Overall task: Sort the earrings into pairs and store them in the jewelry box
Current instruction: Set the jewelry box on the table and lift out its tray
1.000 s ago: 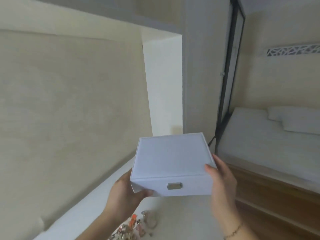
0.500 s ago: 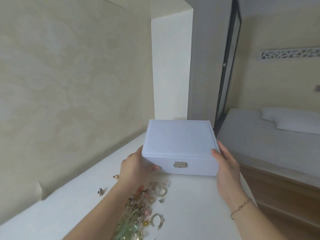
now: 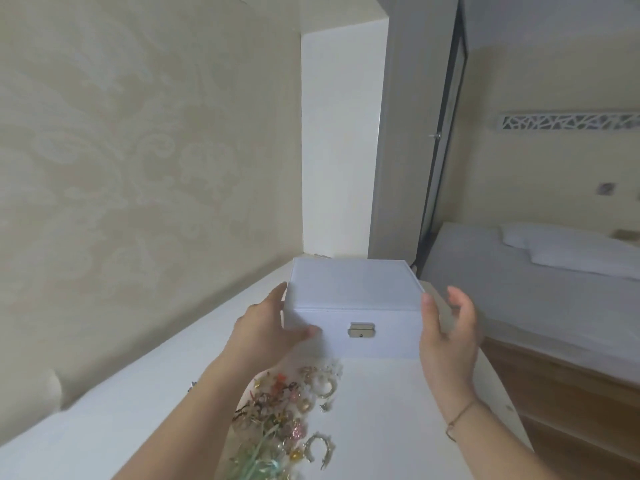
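On the white tabletop (image 3: 381,410) the jewelry box (image 3: 353,306) now sits, lid closed, clasp facing the camera; half a second back it was carried just above the surface. Right hand (image 3: 446,334) has come off the box's right side, fingers relaxed and spread, thumb tip near the corner. Left hand (image 3: 266,327) holds the left front corner, thumb across the front. Earrings (image 3: 294,410) lie heaped nearer than the box, partly under the left forearm.

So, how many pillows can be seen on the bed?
2. One pillow lies further back near the wall, the other pillow lies in front of it, both at the head of the bed. More may be hidden beyond the frame's right edge.
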`<action>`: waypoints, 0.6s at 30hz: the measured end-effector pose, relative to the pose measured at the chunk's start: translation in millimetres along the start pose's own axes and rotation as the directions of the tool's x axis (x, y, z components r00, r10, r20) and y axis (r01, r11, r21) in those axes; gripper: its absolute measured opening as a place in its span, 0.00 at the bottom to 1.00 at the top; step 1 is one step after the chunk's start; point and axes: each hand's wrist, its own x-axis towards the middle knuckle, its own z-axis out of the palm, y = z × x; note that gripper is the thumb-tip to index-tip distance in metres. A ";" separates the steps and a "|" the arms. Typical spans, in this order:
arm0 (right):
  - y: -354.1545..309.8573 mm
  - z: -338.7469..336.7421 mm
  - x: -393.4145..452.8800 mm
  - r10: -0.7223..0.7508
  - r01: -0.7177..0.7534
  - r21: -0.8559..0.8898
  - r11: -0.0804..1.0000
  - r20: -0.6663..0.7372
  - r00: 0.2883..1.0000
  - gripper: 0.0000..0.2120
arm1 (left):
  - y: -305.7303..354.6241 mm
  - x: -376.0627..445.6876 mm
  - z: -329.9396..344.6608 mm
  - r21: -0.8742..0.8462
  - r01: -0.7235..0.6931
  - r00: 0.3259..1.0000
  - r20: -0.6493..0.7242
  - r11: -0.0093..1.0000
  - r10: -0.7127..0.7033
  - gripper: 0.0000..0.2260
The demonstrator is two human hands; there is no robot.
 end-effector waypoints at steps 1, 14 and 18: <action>-7.6 1.3 -4.1 -0.152 0.143 -0.127 0.982 -0.064 0.986 0.24 | 0.8 -0.9 -3.3 -0.030 -0.023 1.000 0.007 0.999 0.023 0.41; 1.0 43.3 -51.2 -0.386 0.357 -0.683 0.638 0.118 0.915 0.18 | 7.1 2.9 -10.7 0.051 -0.095 0.993 -0.060 0.994 0.098 0.25; -0.9 49.7 -48.9 -0.407 0.371 -0.695 0.615 0.123 0.905 0.20 | 4.6 3.0 -14.1 -0.039 -0.055 0.998 -0.030 0.998 0.054 0.24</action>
